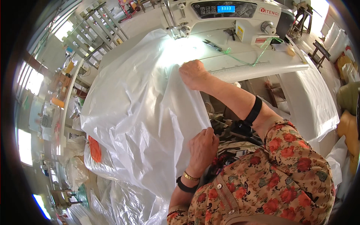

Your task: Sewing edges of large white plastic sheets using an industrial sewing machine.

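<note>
A large white plastic sheet (127, 101) drapes over the left of the sewing table and hangs down in creases. My right hand (193, 75) is closed on its edge, just in front of the brightly lit needle area of a white sewing machine (240, 28). Nearer my body, my left hand (203, 150) pinches the same edge between thumb and fingers. Between both hands the edge runs fairly straight. Glare hides where the sheet meets the presser foot (181, 32).
Thread snips (212, 45) and green string (240, 60) lie on the machine bed, right of the needle. More white sheeting (305, 97) hangs at the right. Clear plastic bags (131, 202) and an orange bundle (95, 149) are at lower left. Metal racks (92, 32) stand behind.
</note>
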The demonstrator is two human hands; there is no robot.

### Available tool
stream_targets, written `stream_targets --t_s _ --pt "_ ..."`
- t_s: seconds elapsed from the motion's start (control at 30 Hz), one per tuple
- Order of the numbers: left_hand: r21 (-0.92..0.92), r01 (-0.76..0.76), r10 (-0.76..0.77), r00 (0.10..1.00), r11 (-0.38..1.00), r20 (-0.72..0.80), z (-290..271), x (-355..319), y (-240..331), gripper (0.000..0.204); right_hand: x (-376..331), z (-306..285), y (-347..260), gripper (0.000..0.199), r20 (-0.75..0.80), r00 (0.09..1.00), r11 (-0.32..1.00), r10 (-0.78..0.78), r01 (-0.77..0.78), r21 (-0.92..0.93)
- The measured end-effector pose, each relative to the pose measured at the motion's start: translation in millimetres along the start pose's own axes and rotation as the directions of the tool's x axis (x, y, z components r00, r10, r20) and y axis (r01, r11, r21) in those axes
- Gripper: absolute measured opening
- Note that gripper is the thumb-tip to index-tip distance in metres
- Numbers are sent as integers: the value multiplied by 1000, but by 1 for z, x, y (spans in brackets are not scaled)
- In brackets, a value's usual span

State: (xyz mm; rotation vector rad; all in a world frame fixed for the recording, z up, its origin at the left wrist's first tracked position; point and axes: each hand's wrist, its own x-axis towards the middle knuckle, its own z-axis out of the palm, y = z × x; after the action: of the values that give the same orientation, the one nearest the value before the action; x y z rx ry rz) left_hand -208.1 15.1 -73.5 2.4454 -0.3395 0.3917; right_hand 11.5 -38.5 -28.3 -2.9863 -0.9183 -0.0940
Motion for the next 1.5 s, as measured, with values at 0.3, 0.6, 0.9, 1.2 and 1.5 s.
stream_targets --t_s 0.3,0.6,0.9,1.2,1.5 --pt "99 10 -7 1000 995 -27 -6 23 -13 13 25 2 10 10 -31 1000 999 5 -4 38" --pt "153 17 -7 998 988 -68 -10 56 -28 14 66 16 22 32 -166 971 975 170 -141 175" --pt "-4 203 -203 974 979 -97 -5 23 -42 14 -26 29 24 29 -364 888 814 279 -18 580" --pt "94 372 -376 926 924 31 -9 -63 -44 14 -161 123 -20 34 209 975 -143 70 -197 970" --pt "185 376 -347 922 908 -174 -60 -58 -56 7 -125 166 -57 56 226 953 -358 -203 -287 889"
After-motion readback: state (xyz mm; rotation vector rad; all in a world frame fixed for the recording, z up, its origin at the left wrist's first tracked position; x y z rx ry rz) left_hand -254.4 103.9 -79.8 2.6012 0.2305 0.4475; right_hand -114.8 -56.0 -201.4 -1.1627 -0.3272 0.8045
